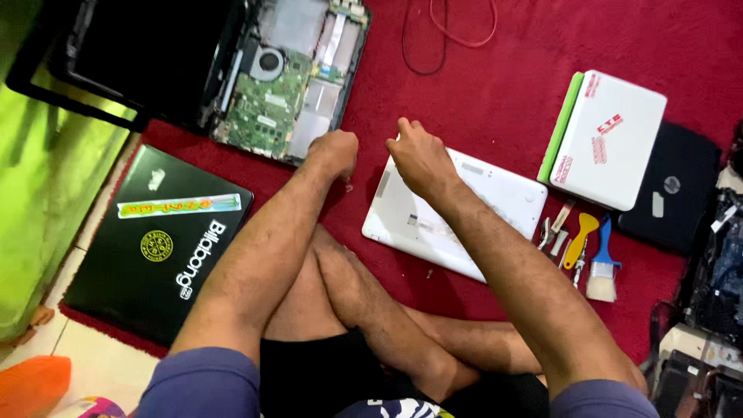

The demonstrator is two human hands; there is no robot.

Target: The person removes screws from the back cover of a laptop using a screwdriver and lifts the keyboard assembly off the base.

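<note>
Here, person seated cross-legged on a red carpet [495,101], both arms reaching forward. White laptop [453,213] lies closed and flat on the carpet just ahead of the knees, bottom panel up. Its long axis runs from lower left to upper right, tilted a little clockwise, near edge toward the person's shins. Right hand [418,159] rests over the laptop's far left corner, fingers curled narrow and pinched at the edge; whether something small is held, cannot tell. Left hand [334,151] closed in a loose fist, just beside that same corner, over the carpet; contents not visible.

Beyond the left hand: an opened black laptop [290,77] with circuit board and fan exposed. Left of the legs: a closed black laptop with stickers [159,244]. Right of the white laptop: a yellow pry tool [580,238], a blue-handled brush [602,267], then a white case with green edge [607,139] overlapping another black laptop [673,197].
</note>
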